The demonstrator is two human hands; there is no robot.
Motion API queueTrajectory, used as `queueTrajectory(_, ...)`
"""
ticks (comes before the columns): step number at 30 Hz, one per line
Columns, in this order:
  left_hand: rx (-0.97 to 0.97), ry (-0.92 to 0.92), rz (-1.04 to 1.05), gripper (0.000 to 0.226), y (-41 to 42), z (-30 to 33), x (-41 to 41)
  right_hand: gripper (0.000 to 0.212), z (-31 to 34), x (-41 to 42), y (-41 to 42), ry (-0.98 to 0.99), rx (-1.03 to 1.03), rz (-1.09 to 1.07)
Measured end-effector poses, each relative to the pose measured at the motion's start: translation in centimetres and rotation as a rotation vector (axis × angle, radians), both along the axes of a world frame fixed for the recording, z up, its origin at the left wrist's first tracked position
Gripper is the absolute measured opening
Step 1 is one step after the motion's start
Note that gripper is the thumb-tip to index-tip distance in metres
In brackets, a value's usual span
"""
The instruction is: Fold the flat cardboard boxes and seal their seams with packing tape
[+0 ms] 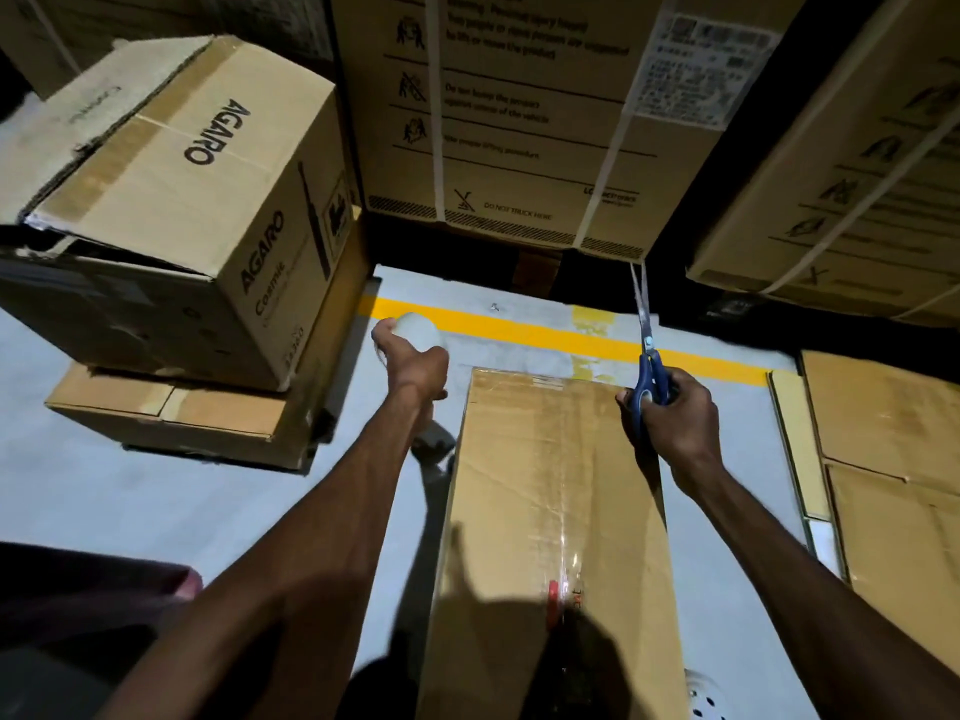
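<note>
Leftmost, a printed carton [171,200] sat tilted on a flatter box [176,413]. Beside it the left hand [413,363] reached forward with the arm nearly straight, fingers curled round a pale tape roll [415,328] held above the grey floor [156,491], just short of the yellow line [519,330]. Between the two arms lay the folded box [558,511], its long axis running away from the person, with clear tape glinting along the middle seam. To its right the right hand [675,423] was raised over the box's far right corner, gripping the blue handles of scissors [649,356]; the blades, nearly closed, pointed up and away toward the strapped cartons [519,122]. Farther right, flat cardboard [883,459] lay on the floor.
</note>
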State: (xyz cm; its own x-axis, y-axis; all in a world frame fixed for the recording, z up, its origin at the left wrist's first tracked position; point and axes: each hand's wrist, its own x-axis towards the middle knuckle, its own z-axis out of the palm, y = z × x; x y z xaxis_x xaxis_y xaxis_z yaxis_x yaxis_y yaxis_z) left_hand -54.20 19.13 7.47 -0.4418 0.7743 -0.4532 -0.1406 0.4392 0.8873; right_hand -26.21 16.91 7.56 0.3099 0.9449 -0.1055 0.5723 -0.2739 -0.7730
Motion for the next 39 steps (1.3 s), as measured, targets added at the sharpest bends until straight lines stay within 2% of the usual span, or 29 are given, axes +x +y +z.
queueTrajectory(2, 0.049, -0.053, 0.013, 0.07, 0.3, 0.1, 1.0, 0.032, -0.4, 0.1, 0.2, 0.034, -0.005, -0.029)
queueTrajectory(6, 0.049, 0.021, -0.112, 0.077, 0.4, -0.4, 3.0, 0.026, -0.9, 0.6, 0.4, 0.07, -0.032, -0.038)
queueTrajectory(10, 0.014, 0.031, -0.122, 0.073, 0.5, -1.1, 3.4, 0.025, -0.7, 1.1, 0.3, 0.065, -0.051, -0.015)
queueTrajectory(17, -0.121, -0.134, -0.029, 0.068, 1.1, -1.5, 2.5, 0.028, -0.4, 1.2, 0.5, -0.117, -0.099, 0.089)
queueTrajectory(21, -0.096, -0.175, 0.051, 0.055, 0.4, -0.6, 1.6, 0.045, 0.9, 0.9, -0.7, -0.273, -0.094, 0.098)
queueTrajectory(24, -0.002, -0.017, 0.13, 0.051, -1.3, 1.3, 0.3, 0.039, 3.3, 0.3, -2.3, -0.372, 0.069, 0.031)
queueTrajectory(27, 0.123, 0.214, 0.148, 0.028, -4.0, 4.2, -2.6, 0.032, 6.8, -1.4, -3.8, -0.34, 0.106, 0.079)
queueTrajectory(30, 0.209, 0.32, 0.119, 0.021, -7.5, 7.9, -6.5, 0.024, 9.9, -4.5, -6.4, -0.213, -0.035, 0.312)
queueTrajectory(32, 0.223, 0.38, 0.102, 0.022, -11.0, 10.2, -9.4, 0.027, 12.0, -7.4, -9.0, 0.006, -0.148, 0.469)
queueTrajectory(34, 0.267, 0.473, 0.079, 0.02, -15.3, 12.4, -12.4, 0.041, 14.3, -10.7, -11.5, 0.226, -0.223, 0.619)
queueTrajectory(37, 0.292, 0.587, 0.058, 0.017, -22.9, 14.8, -17.7, 0.032, 17.3, -15.6, -15.6, 0.447, -0.318, 0.81)
queueTrajectory(39, 0.277, 0.655, 0.085, 0.02, -27.8, 15.9, -21.6, 0.033, 18.4, -19.1, -18.4, 0.54, -0.381, 0.927)
